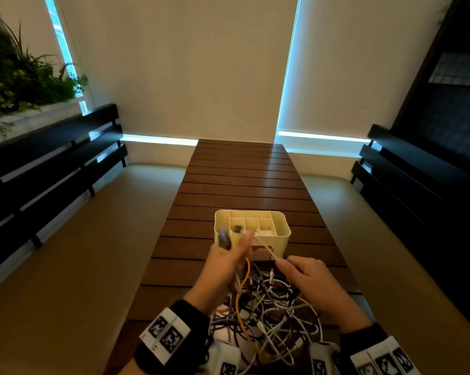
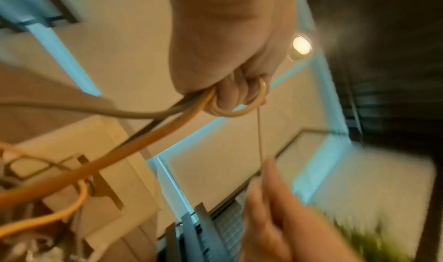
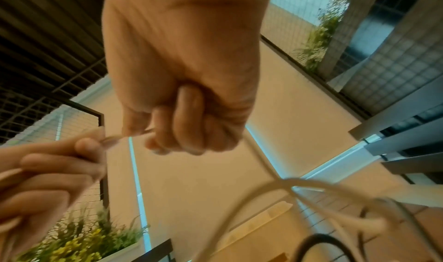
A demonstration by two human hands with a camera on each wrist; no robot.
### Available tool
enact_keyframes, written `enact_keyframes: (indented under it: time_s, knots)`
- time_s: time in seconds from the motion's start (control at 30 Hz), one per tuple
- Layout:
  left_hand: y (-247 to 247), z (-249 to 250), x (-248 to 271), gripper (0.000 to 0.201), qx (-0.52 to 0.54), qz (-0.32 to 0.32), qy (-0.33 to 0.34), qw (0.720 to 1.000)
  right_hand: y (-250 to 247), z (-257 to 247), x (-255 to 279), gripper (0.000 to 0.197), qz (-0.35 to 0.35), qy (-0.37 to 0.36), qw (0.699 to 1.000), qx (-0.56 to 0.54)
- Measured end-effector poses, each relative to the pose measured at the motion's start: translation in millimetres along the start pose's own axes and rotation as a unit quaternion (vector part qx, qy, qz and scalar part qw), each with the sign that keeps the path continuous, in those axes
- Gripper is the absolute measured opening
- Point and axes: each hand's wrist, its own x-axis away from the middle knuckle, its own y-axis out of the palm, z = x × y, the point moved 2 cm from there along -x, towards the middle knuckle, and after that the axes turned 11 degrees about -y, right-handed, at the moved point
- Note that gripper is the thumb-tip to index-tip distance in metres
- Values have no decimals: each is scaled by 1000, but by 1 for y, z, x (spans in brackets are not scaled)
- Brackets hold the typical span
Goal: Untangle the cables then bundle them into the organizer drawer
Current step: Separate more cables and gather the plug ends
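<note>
Nearest lay the tangle [image 1: 266, 315] on the bench [image 1: 242, 182], a heap of white, grey, black and orange leads too knotted to count; I could pick out one orange cable [image 1: 240, 307] for certain. Just above it the two hands worked. The right hand [image 1: 307, 277] was clenched, pinching one white cable [image 1: 265, 249] between thumb and forefinger. The left hand [image 1: 228, 259] was closed too, fingers curled round the same white cable and, by the wrist view, a looped pale lead with the orange one running through the fist; a blurred dark plug [image 1: 224, 239] stood at its knuckles.

The risk, to my mind, was in the pull: with the white cable stretched between both hands and its tail buried in the heap, a hard tug could cinch the knots tighter, or drag the whole pile off the near edge.

Beyond the hands stood one organizer [image 1: 253, 228], with about six compartments, open. A few small bits lay inside; no cable was bundled there yet.
</note>
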Motion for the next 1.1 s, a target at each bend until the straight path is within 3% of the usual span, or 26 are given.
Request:
enact_keyframes:
  time_s: [0.13,0.33,0.4,0.5,0.57,0.67,0.77,0.9,0.97,1.03,1.1]
  knots:
    - [-29,26,-7,29,258,31,47,964,-14,13,9,34,-55,10,998,-12]
    - [-41,30,-5,35,283,85,87,951,-26,25,14,23,-99,34,994,-41]
    - [-35,28,-3,33,231,100,70,965,-28,28,13,22,-44,33,998,-41]
    - [-42,20,-12,11,-13,176,54,983,-33,26,12,22,86,37,994,-64]
    - [-50,10,-19,46,-154,226,22,962,-31,19,10,24,135,31,988,-70]
    - [-43,4,-15,67,-119,256,48,958,-27,12,1,26,193,73,978,-35]
    - [-19,2,-9,53,17,189,109,976,-26,12,-8,27,231,174,957,22]
    - [7,-7,-2,26,31,112,90,989,-17,-6,-15,23,205,137,969,14]
    - [18,-16,-2,27,-2,50,71,996,-9,-14,-18,23,197,124,970,-74]
    - [25,-26,-4,29,-76,-1,72,994,-1,-24,-20,23,176,132,952,-213]
    - [30,-33,-8,20,-165,8,86,983,3,-34,-23,23,144,117,928,-324]
